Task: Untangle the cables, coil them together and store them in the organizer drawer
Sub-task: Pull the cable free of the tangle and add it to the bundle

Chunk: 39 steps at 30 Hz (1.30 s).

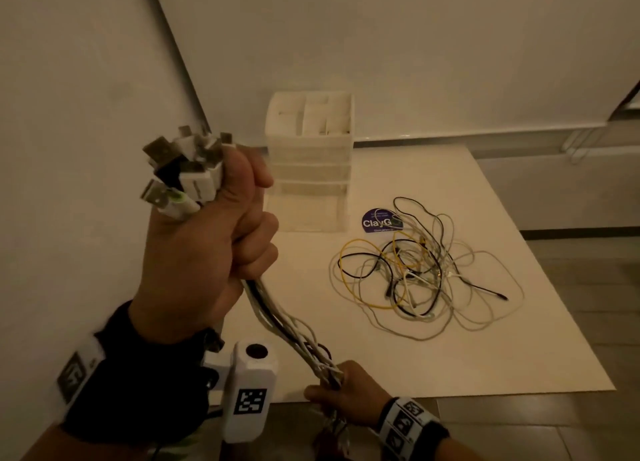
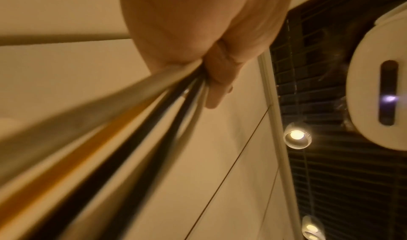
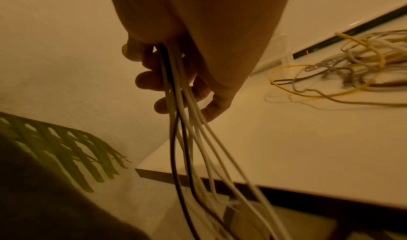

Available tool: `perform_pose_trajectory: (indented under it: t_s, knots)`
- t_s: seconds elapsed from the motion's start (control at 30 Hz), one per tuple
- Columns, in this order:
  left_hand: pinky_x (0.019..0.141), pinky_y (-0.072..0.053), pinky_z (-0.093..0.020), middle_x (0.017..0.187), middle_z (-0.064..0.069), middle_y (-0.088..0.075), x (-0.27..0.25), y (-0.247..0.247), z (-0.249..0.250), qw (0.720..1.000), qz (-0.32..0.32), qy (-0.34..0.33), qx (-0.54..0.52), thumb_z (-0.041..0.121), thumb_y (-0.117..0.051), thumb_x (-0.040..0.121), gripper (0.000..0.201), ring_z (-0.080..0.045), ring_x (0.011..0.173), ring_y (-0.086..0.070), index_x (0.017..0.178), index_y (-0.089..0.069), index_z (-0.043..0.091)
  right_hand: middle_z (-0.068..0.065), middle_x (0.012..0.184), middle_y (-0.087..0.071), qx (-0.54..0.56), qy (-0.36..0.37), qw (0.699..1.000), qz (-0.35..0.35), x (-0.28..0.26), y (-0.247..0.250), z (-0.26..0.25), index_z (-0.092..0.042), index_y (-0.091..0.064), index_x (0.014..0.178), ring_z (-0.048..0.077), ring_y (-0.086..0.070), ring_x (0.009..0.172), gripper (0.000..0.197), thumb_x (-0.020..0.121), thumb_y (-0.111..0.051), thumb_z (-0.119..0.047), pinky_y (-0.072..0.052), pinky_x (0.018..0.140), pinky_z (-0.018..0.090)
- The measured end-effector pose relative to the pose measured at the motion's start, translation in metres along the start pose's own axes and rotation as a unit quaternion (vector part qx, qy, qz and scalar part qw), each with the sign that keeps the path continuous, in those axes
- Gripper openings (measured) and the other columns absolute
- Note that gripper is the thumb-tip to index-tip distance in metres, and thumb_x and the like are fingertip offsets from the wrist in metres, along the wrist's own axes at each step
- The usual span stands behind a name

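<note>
Head view: left hand fisted round cable bundle just below its USB plugs; right hand pinching same bundle lower down. Loose tangle right of organizer drawer. Untangling underway; next, probably combing downward to free strands

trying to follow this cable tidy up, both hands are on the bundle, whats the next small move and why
Probably slide the right hand further down the cable bundle, combing the strands straight. The left hand grips the plug ends in a fist, the right hand holds the same strands lower down, and their far lengths still lie tangled in the pile on the white board beside the organizer.
</note>
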<state>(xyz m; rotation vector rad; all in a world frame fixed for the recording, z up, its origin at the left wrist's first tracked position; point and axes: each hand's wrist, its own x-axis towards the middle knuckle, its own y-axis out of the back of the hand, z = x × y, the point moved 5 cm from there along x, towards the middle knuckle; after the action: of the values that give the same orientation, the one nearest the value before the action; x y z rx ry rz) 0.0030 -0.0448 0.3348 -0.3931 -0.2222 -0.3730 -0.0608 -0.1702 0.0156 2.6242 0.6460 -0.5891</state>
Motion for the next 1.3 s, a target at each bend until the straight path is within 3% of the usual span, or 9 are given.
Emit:
perform_pose_trajectory:
  t_s: [0.13, 0.23, 0.33, 0.4, 0.6, 0.67, 0.77, 1.03, 1.3]
  knots:
    - [0.038, -0.018, -0.008, 0.05, 0.006, -0.022, 0.019, -0.017, 0.007, 0.999, -0.034, -0.014, -0.021, 0.042, -0.043, 0.088, 0.025, -0.006, 0.036, -0.012, 0.077, -0.056, 0.023, -0.001, 0.065, -0.056, -0.122, -0.075, 0.986, -0.083, 0.007, -0.01, 0.033, -0.017, -0.061, 0.069, 0.011, -0.057, 0.067, 0.042, 0.081, -0.066, -0.057, -0.047, 0.072, 0.028]
    - [0.038, -0.016, -0.01, 0.048, 0.01, -0.028, 0.032, -0.02, -0.01, 0.999, -0.04, 0.01, -0.027, 0.043, -0.051, 0.088, 0.025, -0.003, 0.035, -0.015, 0.081, -0.055, 0.019, -0.003, 0.081, -0.061, -0.126, -0.077, 0.984, -0.101, -0.003, -0.003, 0.042, -0.028, -0.063, 0.079, 0.021, -0.062, 0.098, 0.037, 0.076, -0.065, -0.065, -0.047, 0.087, 0.033]
    - [0.038, -0.02, -0.008, 0.046, 0.014, -0.032, 0.037, -0.021, -0.023, 0.998, -0.045, 0.03, -0.027, 0.048, -0.062, 0.082, 0.03, -0.004, 0.034, -0.015, 0.082, -0.056, 0.019, 0.001, 0.138, -0.051, -0.15, -0.048, 0.984, -0.085, -0.02, 0.037, 0.052, -0.029, -0.046, 0.137, 0.02, -0.044, 0.131, 0.052, 0.089, -0.063, -0.04, -0.035, 0.109, 0.031]
    - [0.037, -0.022, -0.007, 0.045, 0.014, -0.028, 0.042, -0.024, -0.024, 0.999, -0.038, 0.032, -0.015, 0.051, -0.062, 0.081, 0.029, -0.006, 0.035, -0.012, 0.08, -0.057, 0.022, -0.003, 0.141, -0.048, -0.168, -0.046, 0.982, -0.068, -0.039, 0.081, 0.053, -0.028, -0.037, 0.144, 0.012, -0.048, 0.124, 0.063, 0.088, -0.065, -0.035, -0.038, 0.105, 0.026]
    - [0.033, -0.023, -0.006, 0.05, 0.006, -0.017, 0.057, -0.034, -0.027, 1.0, -0.01, 0.027, 0.008, 0.05, -0.053, 0.084, 0.024, -0.008, 0.035, -0.009, 0.078, -0.058, 0.026, -0.005, 0.081, -0.07, -0.149, -0.058, 0.952, 0.262, -0.079, 0.256, 0.06, -0.023, -0.066, 0.085, 0.002, -0.064, 0.063, 0.036, 0.08, -0.048, 0.008, -0.051, 0.063, 0.016]
    - [0.033, -0.025, -0.006, 0.049, 0.006, -0.018, 0.06, -0.039, -0.032, 0.999, -0.012, 0.031, 0.005, 0.05, -0.056, 0.083, 0.025, -0.007, 0.034, -0.009, 0.078, -0.058, 0.025, 0.001, 0.078, -0.071, -0.128, -0.078, 0.903, 0.402, -0.084, 0.305, 0.075, -0.023, -0.064, 0.074, 0.014, -0.067, 0.069, 0.036, 0.078, -0.05, 0.01, -0.052, 0.069, 0.026]
    - [0.034, -0.026, -0.007, 0.049, 0.006, -0.019, 0.063, -0.046, -0.036, 1.0, -0.003, 0.028, 0.001, 0.048, -0.056, 0.084, 0.025, -0.007, 0.034, -0.009, 0.079, -0.058, 0.024, 0.014, 0.101, -0.067, -0.034, -0.167, 0.82, 0.546, -0.091, 0.357, 0.125, -0.009, -0.068, 0.091, 0.034, -0.061, 0.1, 0.032, 0.081, -0.047, 0.013, -0.046, 0.087, 0.035]
    - [0.035, -0.025, -0.007, 0.05, 0.005, -0.018, 0.068, -0.053, -0.043, 0.998, 0.055, 0.023, 0.034, 0.053, -0.063, 0.079, 0.03, -0.007, 0.036, -0.009, 0.078, -0.058, 0.023, 0.015, 0.129, -0.055, -0.205, -0.199, 0.909, 0.304, -0.024, 0.344, 0.201, -0.017, -0.057, 0.13, 0.035, -0.054, 0.115, 0.042, 0.089, -0.06, -0.009, -0.045, 0.1, 0.039]
    - [0.036, -0.025, -0.008, 0.047, 0.008, -0.024, 0.08, -0.059, -0.051, 0.994, 0.083, 0.038, 0.054, 0.051, -0.067, 0.077, 0.032, -0.005, 0.035, -0.012, 0.08, -0.061, 0.019, 0.005, 0.112, -0.06, -0.395, -0.185, 0.879, 0.192, -0.006, 0.334, 0.162, -0.024, -0.051, 0.089, 0.022, -0.058, 0.102, 0.01, 0.096, -0.045, -0.025, -0.046, 0.082, 0.028]
